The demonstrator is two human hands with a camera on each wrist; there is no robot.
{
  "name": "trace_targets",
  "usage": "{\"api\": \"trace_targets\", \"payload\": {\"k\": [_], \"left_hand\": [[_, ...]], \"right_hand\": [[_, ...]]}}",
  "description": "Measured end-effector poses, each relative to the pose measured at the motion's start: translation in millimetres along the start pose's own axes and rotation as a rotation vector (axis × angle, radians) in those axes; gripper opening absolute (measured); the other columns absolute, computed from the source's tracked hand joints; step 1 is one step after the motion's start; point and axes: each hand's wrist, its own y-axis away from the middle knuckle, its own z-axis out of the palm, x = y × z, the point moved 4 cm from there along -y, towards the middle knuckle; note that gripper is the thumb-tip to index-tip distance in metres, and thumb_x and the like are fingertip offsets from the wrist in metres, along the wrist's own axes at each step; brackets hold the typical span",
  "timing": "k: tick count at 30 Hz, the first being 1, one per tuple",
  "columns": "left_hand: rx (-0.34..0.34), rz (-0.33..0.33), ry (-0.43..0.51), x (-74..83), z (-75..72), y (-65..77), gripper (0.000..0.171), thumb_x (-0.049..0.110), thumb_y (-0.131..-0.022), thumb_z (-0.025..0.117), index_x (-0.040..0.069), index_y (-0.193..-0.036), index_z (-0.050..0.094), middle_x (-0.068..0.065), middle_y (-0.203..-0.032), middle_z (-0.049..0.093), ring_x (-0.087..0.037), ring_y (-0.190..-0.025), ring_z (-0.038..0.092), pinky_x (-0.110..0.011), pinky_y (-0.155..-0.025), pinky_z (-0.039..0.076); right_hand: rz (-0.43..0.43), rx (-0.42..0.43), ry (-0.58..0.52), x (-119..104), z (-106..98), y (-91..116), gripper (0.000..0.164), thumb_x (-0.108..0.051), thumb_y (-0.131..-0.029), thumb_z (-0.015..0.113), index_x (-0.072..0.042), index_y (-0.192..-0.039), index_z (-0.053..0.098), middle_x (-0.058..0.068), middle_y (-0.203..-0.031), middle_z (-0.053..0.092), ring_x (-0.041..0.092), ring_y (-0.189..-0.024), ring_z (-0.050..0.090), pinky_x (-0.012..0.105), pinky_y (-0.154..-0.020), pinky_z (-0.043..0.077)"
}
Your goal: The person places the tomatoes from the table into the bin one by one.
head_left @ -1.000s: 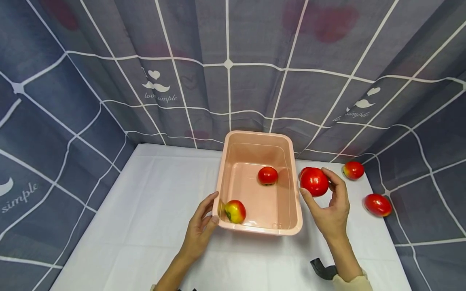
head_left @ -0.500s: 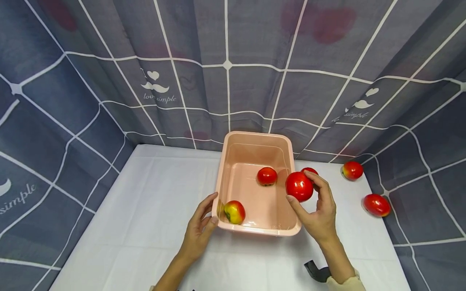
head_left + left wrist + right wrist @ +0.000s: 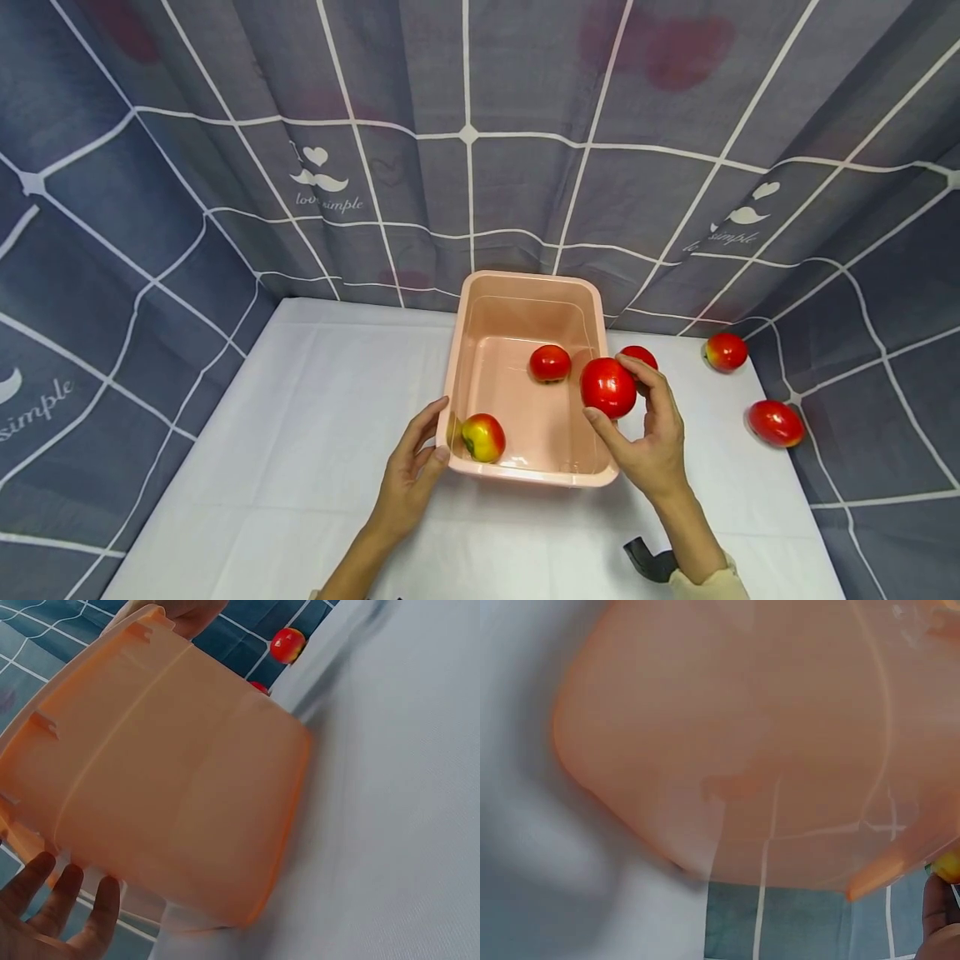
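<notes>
A pink plastic bin [image 3: 517, 287] stands on the white-covered table, with a red apple [image 3: 551, 364] and a red-yellow apple [image 3: 483, 437] lying inside. My right hand [image 3: 648, 450] holds another shiny red apple [image 3: 608, 388] between thumb and fingers, over the bin's right rim in the head view. Its yellow underside peeks out in the right wrist view. My left hand [image 3: 408, 471] touches the bin's near left corner from outside, thumb and fingers apart. In the left wrist view several extended fingers [image 3: 101, 911] lie at the bin's outer wall.
Behind my right hand sits a partly hidden red fruit [image 3: 639, 357]. Two more red fruits, one farther back [image 3: 726, 352] and one nearer [image 3: 776, 423], lie at the table's right edge. A grey checked curtain [image 3: 420, 183] surrounds the table. A black curved piece [image 3: 649, 562] shows by my right wrist.
My right hand has carried its apple leftward, from beside the bin to over its right rim, uncovering more of the fruit behind. My left hand and the bin have hardly moved.
</notes>
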Motion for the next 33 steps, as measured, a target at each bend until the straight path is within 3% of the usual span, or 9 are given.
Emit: {"api": "trace_targets", "payload": {"k": [4, 8, 15, 19, 24, 33], "left_hand": [[-0.002, 0.002, -0.005, -0.7, -1.1, 0.1, 0.066, -0.005, -0.107, 0.052, 0.015, -0.168, 0.036, -0.007, -0.174, 0.037, -0.020, -0.153, 0.049, -0.023, -0.117, 0.053], [0.000, 0.003, -0.007, -1.7, -1.5, 0.1, 0.066, -0.005, -0.107, 0.052, 0.015, -0.168, 0.036, -0.006, -0.174, 0.038, -0.017, -0.153, 0.049, -0.022, -0.117, 0.052], [0.001, 0.007, 0.001, -2.8, -0.9, -0.3, 0.066, -0.005, -0.107, 0.052, 0.015, -0.168, 0.036, -0.005, -0.174, 0.038, -0.011, -0.151, 0.051, -0.023, -0.115, 0.054], [0.001, 0.006, 0.002, -3.0, -0.9, -0.1, 0.065, -0.005, -0.107, 0.051, 0.015, -0.168, 0.036, -0.006, -0.174, 0.038, -0.012, -0.151, 0.051, -0.023, -0.115, 0.054], [0.001, 0.003, 0.005, -3.2, -1.0, 0.0, 0.066, -0.005, -0.107, 0.052, 0.015, -0.168, 0.036, -0.006, -0.173, 0.039, -0.014, -0.149, 0.053, -0.024, -0.114, 0.055], [0.003, 0.009, 0.013, -2.7, -0.2, -0.7, 0.066, -0.005, -0.107, 0.052, 0.014, -0.167, 0.036, -0.007, -0.173, 0.038, -0.018, -0.151, 0.052, -0.026, -0.116, 0.055]], "right_hand": [[0.010, -0.012, 0.008, 1.5, -0.2, -0.3, 0.090, 0.016, -0.060, 0.090, 0.009, -0.144, 0.057, 0.022, -0.142, 0.064, 0.016, -0.133, 0.062, 0.015, -0.114, 0.051], [0.010, -0.016, 0.002, 2.2, -0.5, 0.3, 0.091, 0.016, -0.060, 0.090, 0.010, -0.144, 0.057, 0.017, -0.143, 0.064, 0.017, -0.133, 0.062, 0.016, -0.115, 0.051], [-0.010, -0.019, -0.025, 1.4, -1.3, 2.0, 0.088, 0.015, -0.061, 0.090, 0.013, -0.142, 0.056, 0.023, -0.140, 0.064, 0.017, -0.129, 0.063, 0.017, -0.110, 0.053], [-0.036, -0.015, -0.055, -1.2, -1.2, 1.4, 0.084, 0.016, -0.063, 0.088, 0.018, -0.139, 0.055, 0.015, -0.142, 0.066, 0.017, -0.131, 0.063, 0.020, -0.108, 0.054], [-0.051, 0.000, -0.073, -4.5, -1.8, 0.2, 0.079, 0.019, -0.064, 0.085, 0.021, -0.136, 0.055, 0.020, -0.138, 0.067, 0.012, -0.131, 0.063, 0.020, -0.106, 0.054], [-0.060, 0.023, -0.099, 2.1, -5.1, -0.2, 0.078, 0.022, -0.062, 0.083, 0.023, -0.135, 0.055, 0.034, -0.132, 0.064, 0.019, -0.127, 0.064, 0.023, -0.106, 0.056]]}}
